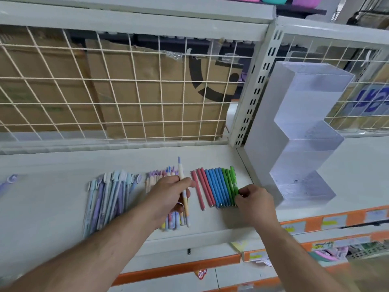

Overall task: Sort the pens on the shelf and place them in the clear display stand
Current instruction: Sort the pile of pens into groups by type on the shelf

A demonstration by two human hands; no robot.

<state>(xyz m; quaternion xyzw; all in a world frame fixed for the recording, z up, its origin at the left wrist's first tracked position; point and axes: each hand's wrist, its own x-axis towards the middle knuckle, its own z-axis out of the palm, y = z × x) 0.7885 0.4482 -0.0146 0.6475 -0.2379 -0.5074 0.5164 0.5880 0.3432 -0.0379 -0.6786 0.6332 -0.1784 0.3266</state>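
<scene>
Meanwhile, left hand (168, 192) around a cream pen (180, 173), right hand (255, 202) pinching green pens (230, 183) near the clear display stand (305, 148).

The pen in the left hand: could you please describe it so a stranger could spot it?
Find the white shelf with the clear stepped stand at its right. Over the middle bunch of pens lying there, the left hand holds one cream pen with a blue tip; it alone is lifted.
</scene>
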